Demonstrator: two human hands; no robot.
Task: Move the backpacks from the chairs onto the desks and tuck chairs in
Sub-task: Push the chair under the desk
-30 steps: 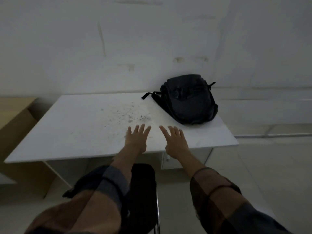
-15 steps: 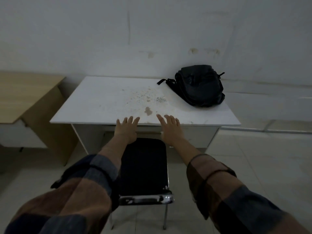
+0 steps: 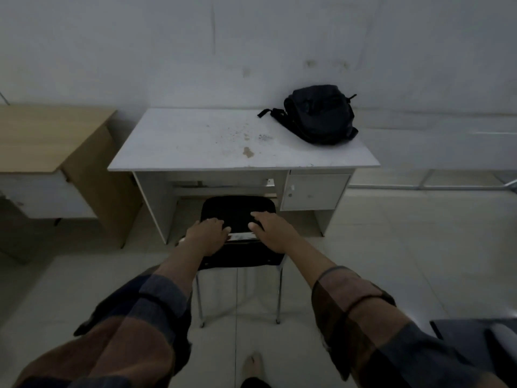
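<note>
On chair [image 3: 237,214] backrest: both hands' fingers [image 3: 221,224] draped, grip unclear; backpack [image 3: 319,113] on desk [image 3: 195,141].

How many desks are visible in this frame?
2. The white rectangular desk stands against the wall ahead, carrying the black backpack. The tan wooden desk sits to its left, cut off by the frame edge. More may lie outside the view.

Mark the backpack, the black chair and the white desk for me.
backpack [image 3: 319,114]: head view, middle of its front panel.
black chair [image 3: 237,210]: head view, seat cushion beyond the hands.
white desk [image 3: 190,141]: head view, bare part of the top.
</note>
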